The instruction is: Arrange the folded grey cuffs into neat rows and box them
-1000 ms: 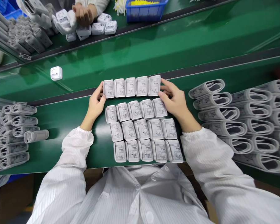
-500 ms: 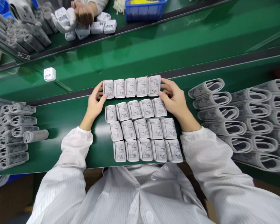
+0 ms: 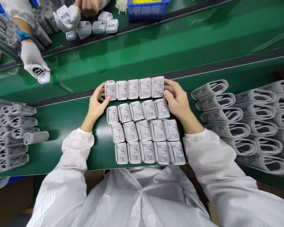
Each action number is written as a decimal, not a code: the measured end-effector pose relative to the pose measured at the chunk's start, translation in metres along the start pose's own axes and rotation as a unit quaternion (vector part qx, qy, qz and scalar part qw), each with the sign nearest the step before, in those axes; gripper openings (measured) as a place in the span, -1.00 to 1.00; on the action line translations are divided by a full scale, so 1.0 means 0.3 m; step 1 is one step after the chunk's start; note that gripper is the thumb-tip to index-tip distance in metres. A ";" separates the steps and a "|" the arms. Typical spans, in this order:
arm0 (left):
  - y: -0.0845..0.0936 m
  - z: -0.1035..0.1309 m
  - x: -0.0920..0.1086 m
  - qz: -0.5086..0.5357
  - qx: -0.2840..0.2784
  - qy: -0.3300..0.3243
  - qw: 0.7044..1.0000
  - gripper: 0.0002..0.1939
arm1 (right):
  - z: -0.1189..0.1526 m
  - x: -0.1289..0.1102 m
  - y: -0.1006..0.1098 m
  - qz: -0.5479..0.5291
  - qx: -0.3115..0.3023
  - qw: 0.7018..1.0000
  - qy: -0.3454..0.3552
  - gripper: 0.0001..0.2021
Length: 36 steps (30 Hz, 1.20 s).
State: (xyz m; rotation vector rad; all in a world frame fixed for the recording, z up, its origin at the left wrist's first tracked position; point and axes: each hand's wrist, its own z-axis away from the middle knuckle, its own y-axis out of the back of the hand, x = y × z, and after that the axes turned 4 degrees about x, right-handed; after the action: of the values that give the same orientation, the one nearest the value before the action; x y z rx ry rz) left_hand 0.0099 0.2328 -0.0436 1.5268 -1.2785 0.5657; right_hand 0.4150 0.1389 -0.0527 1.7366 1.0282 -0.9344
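Note:
A top row of folded printed papers (image 3: 133, 89) lies across the green table, squeezed between my two hands. The thumb and fingers of my left hand (image 3: 98, 100) press on the row's left end. At the right end, my right hand (image 3: 176, 96) holds the last folded paper between thumb and fingers. Below sit three more rows of the same folded papers (image 3: 145, 130), side by side and slightly slanted. My right hand is close to the right end of the second row.
Stacks of folded papers stand at the right (image 3: 251, 126) and left (image 3: 11, 135). Beyond the green belt (image 3: 142, 53) are white plug devices (image 3: 98, 27) and a blue basket (image 3: 146, 11). A co-worker's gloved hand (image 3: 33, 58) reaches over the belt.
A co-worker's gloved hand has come in at the upper left, onto the white device on the belt. My hands and the top row have shifted very slightly right.

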 end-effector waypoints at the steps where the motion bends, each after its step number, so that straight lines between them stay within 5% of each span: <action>1: 0.000 0.000 -0.002 -0.001 -0.002 -0.001 1.000 -0.16 | 0.001 -0.002 0.001 0.002 -0.001 1.000 -0.003 -0.25; 36: -0.002 -0.005 0.017 0.005 -0.003 0.013 1.000 -0.08 | 0.002 0.000 0.001 0.026 0.011 0.999 -0.029 -0.31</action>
State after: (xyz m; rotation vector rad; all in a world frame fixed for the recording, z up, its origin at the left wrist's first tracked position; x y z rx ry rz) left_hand 0.0125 0.2318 -0.0390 1.5037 -1.2678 0.5869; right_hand 0.4153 0.1383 -0.0526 1.7351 0.9354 -0.9610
